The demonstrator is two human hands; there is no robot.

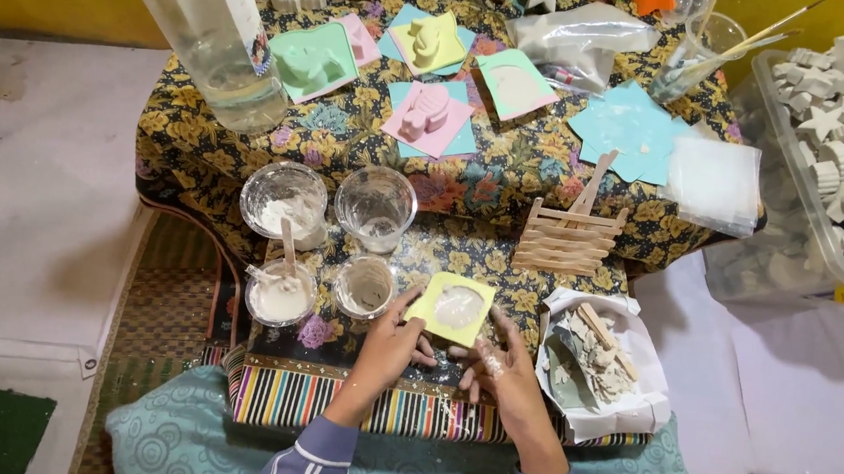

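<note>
At the table's six o'clock edge, a yellow mould (pixel 453 308) (already filled with white plaster) is gripped by the left hand (pixel 389 346) and right hand (pixel 499 366); unmoulding is judged outstanding.

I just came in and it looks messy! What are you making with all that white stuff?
A person holds a yellow mould with both hands, the left hand at its left edge and the right hand at its lower right. The mould is filled with white paste. Beside it stand cups of white mix, one with a stick in it. More coloured moulds lie further back on the flowered cloth.
</note>
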